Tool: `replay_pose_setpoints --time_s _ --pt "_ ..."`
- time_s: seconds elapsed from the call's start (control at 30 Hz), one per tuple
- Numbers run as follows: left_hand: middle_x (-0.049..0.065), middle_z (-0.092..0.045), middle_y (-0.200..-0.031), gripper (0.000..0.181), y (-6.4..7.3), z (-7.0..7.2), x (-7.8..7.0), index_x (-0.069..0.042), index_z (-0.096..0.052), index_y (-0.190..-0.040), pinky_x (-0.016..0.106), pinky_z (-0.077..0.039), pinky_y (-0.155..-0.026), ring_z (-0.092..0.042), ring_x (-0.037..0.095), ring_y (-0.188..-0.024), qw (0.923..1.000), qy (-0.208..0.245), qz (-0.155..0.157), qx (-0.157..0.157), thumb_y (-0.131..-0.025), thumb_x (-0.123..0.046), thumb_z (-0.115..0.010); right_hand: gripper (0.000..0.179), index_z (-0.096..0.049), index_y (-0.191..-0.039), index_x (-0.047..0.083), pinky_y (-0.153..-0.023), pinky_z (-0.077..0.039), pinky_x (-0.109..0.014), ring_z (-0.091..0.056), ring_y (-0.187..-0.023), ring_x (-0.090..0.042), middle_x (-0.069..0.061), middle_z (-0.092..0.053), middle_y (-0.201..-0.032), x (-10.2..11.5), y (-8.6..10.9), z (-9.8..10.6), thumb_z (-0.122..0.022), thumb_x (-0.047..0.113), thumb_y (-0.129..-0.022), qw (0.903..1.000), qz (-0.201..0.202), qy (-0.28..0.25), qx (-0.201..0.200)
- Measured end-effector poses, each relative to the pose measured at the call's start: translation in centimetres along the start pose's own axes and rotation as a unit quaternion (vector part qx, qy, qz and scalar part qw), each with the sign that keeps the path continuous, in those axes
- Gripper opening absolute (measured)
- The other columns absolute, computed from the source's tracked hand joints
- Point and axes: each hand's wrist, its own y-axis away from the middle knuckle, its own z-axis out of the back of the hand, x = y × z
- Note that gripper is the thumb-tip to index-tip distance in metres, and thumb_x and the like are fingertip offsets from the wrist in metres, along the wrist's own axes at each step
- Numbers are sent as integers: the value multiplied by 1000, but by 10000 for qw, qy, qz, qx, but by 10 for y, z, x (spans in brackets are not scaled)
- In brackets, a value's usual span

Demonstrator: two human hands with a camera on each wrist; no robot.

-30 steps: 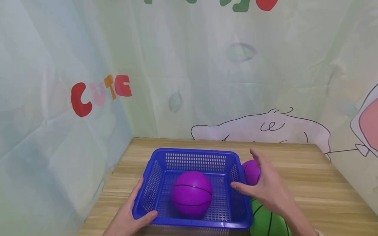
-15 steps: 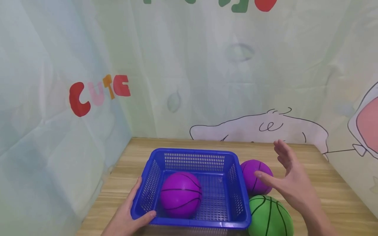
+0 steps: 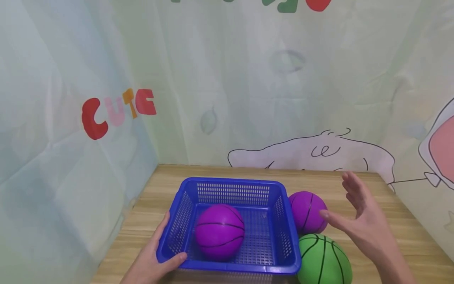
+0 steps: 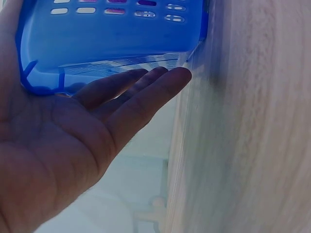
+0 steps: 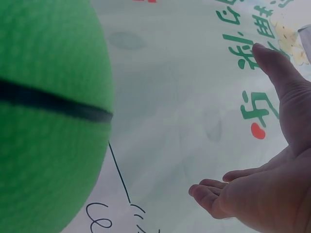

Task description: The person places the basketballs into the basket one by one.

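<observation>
A blue plastic basket (image 3: 238, 268) with perforated walls sits on the table, and a purple ball (image 3: 220, 232) with black lines lies inside it, left of centre. My left hand (image 3: 152, 254) holds the basket's near left corner, thumb on the front rim and fingers along the outer left side. In the left wrist view those fingers (image 4: 146, 104) stretch below the basket wall (image 4: 116, 36). My right hand (image 3: 370, 223) is raised with fingers spread, holding nothing. Its thumb overlaps the edge of a second purple ball (image 3: 306, 213), which is right of the basket. Nearer me is a green ball (image 3: 324, 258).
The wood-grain table (image 3: 397, 236) ends at a printed cloth backdrop (image 3: 227, 79) at the back and both sides. Close to the right wrist camera, the green ball's surface (image 5: 48, 160) fills the left of that view.
My right hand has moved right, away from the basket's right rim, uncovering the second purple ball. The ball in the basket rolled left, then slightly back right. My left hand has kept its place.
</observation>
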Motion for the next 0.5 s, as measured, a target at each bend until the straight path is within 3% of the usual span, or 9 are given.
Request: replay_pose_setpoints --time_s 0.13,0.33,0.4,0.5 --pt "19 -19 -171 112 2 0 2 -39 -3 -167 55 -44 -112 -50 39 -138 9999 -9 -117 -16 -88 -36 -83 110 -7 -168 32 -98 -30 3 -23 -153 -42 -10 -19 -172 -9 8 5 -84 19 -89 9999 -132 26 81" --pt "16 -22 -170 112 3 -1 5 -39 -5 -167 30 -46 -106 -55 31 -133 9994 12 -335 -63 -88 -29 -84 107 -6 -168 32 -99 -31 2 -22 -154 -40 -9 -17 -173 -21 17 12 -80 15 -92 9998 -163 41 120" --pt "16 -21 -170 111 3 -1 4 -40 -6 -167 35 -46 -109 -55 32 -132 9995 36 -320 -66 -88 -30 -83 107 -5 -168 32 -100 -29 2 -21 -155 -38 -8 -16 -173 -24 20 13 -80 14 -93 9998 -140 69 116" --pt "18 -19 -171 110 2 0 3 -42 -5 -166 52 -42 -114 -52 36 -135 9998 -7 -204 -61 -89 -34 -82 108 -4 -167 33 -101 -27 3 -21 -156 -35 -8 -16 -173 -28 24 15 -80 15 -93 9997 -154 148 143"
